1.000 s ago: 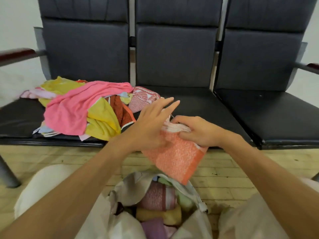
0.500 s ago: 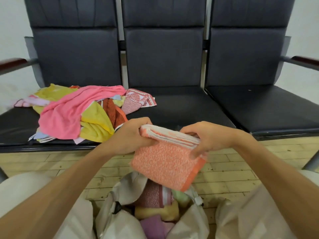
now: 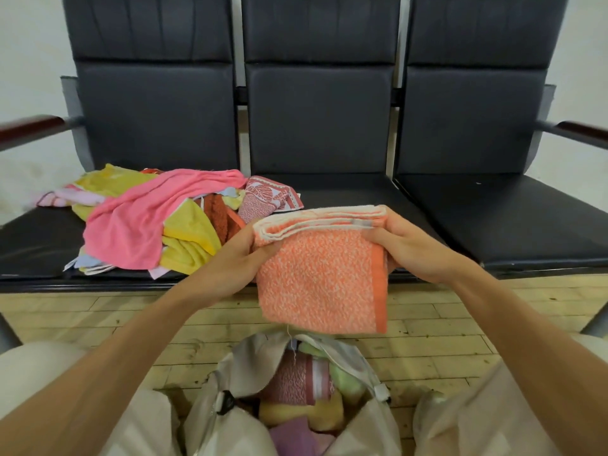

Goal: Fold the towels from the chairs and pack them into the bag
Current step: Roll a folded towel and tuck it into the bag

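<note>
A folded orange-and-white speckled towel [image 3: 319,278] hangs in the air in front of the middle chair. My left hand [image 3: 241,258] grips its top left corner and my right hand [image 3: 401,245] grips its top right corner. Directly below it stands an open beige bag [image 3: 250,366] between my knees, holding several folded towels in pink, yellow, green and purple. A loose pile of unfolded towels [image 3: 148,222], with a big pink one on top of yellow ones, lies on the left chair seat.
Three joined black chairs [image 3: 493,218] stand against a white wall; the middle and right seats hold nothing. Wooden armrests stick out at both ends. The floor is pale wood planks. My knees flank the bag.
The towel went from held bunched near my right hand to stretched level between both hands. My left hand, open a second ago, now grips the left corner. The view shifted slightly.
</note>
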### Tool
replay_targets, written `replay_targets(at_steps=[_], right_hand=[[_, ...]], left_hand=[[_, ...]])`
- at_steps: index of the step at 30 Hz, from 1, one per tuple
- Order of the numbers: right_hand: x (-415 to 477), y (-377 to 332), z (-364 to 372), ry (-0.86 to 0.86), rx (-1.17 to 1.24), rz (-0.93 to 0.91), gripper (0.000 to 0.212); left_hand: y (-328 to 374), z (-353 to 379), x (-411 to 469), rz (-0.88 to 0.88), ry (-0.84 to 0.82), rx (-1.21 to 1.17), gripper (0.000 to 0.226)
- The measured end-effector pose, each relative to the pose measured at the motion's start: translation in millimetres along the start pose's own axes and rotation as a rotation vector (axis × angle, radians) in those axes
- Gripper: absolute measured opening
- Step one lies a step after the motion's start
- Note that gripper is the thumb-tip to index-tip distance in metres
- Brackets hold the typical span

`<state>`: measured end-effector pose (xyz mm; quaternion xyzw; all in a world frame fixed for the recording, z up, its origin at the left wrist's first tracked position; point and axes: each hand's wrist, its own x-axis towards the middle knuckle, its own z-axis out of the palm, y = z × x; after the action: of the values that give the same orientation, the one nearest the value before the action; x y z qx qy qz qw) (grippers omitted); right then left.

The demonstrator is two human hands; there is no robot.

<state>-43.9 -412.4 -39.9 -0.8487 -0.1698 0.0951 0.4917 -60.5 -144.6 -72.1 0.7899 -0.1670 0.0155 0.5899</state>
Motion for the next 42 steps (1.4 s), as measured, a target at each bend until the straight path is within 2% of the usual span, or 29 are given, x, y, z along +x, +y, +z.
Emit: replay_targets(at_steps=[4,11,15,18,20,22,25,28,30,32,34,37,38,42], right_hand=[[0,0,-10,-0.002,0.2,-0.019,0.029],[-6,4,-19,0.016,0.384,-0.159,0.032],[-6,3,-20,0.041,0.487,-0.12,0.033],[-5,2,-19,0.068,0.501,-0.057,0.031],[-5,1,-18,0.053,0.574,-0.032,0.029],[-5,1,-15,0.031,0.629,-0.019,0.04],[0,4,-9,0.115,0.51,0.081,0.05],[2,5,-4,0.133,0.436,0.129,0.034],[3,6,-7,0.136,0.448,0.097,0.015],[2,6,-12,0.102,0.469,0.099,0.031],[1,7,-14,0.03,0.439,0.131,0.043],[-2,8,-14,-0.06,0.378,0.191,0.037],[-3,7,-14,-0.066,0.364,0.206,0.034],[-3,6,-22,-0.079,0.3,0.193,0.035]], left_hand=[[9,-1,1,-0.047,-0.039,-0.05,0.028],[24,-4,0,-0.099,-0.173,-0.457,0.031],[29,-2,1,-0.115,-0.2,-0.512,0.031],[25,-7,3,-0.169,-0.231,-0.535,0.044],[24,-11,3,-0.183,-0.318,-0.616,0.03],[26,-11,1,-0.184,-0.363,-0.634,0.026],[20,-1,5,-0.245,-0.209,-0.457,0.033],[18,6,6,-0.24,-0.139,-0.405,0.026],[18,3,8,-0.221,-0.136,-0.437,0.036],[16,1,10,-0.234,-0.118,-0.469,0.049],[14,-1,11,-0.271,-0.075,-0.458,0.052],[11,0,10,-0.336,-0.097,-0.395,0.035],[11,0,8,-0.356,-0.109,-0.402,0.036],[4,-1,8,-0.36,-0.178,-0.459,0.075]])
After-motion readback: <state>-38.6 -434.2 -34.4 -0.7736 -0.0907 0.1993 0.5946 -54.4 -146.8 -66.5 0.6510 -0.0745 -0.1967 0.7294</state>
